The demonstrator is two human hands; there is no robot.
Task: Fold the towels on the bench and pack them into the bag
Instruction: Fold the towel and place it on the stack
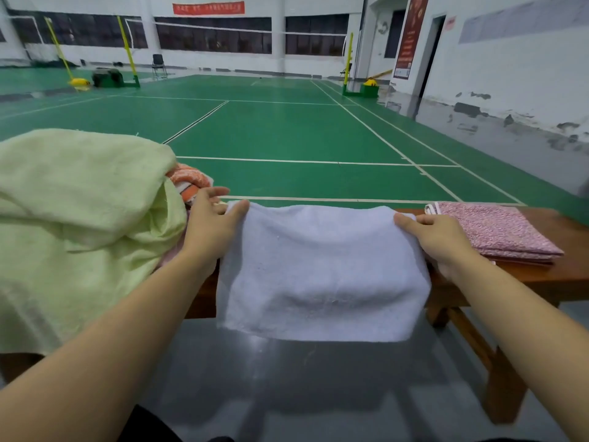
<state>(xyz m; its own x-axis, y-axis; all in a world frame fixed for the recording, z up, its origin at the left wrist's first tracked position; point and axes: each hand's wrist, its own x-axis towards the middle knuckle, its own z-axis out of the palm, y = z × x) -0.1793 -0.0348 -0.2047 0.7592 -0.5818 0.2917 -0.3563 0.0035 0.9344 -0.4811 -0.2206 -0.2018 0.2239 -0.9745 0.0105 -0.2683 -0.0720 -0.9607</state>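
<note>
Head view, looking down over both forearms onto a wooden bench [541,282] at the edge of a green court floor [287,132]. A white towel [322,275] lies across the bench between the two hands, its near half hanging over the front edge toward the floor. The left hand [210,224] holds the far left corner, thumb laid on top of the cloth and the fingers reaching past the edge; whether they curl under it cannot be told. The right hand [436,240] grips the far right corner, fingers curled over the fabric.

To the left, a large pale green towel [79,224] is heaped unfolded on the bench, with an orange and white towel [191,183] bunched just behind it, beside the left hand. To the right, a pink patterned towel [497,231] lies flat and folded, just beside the right hand. No bag is in view.

Judgement: the step in hand is the folding of the white towel; one towel appears done, two remain untouched, packing not begun. The next move calls for both corners to travel together toward the hanging hem, edges kept level, so the fold lands square. Risk: the overhanging half may drag the towel off the bench if either grip slackens.
</note>
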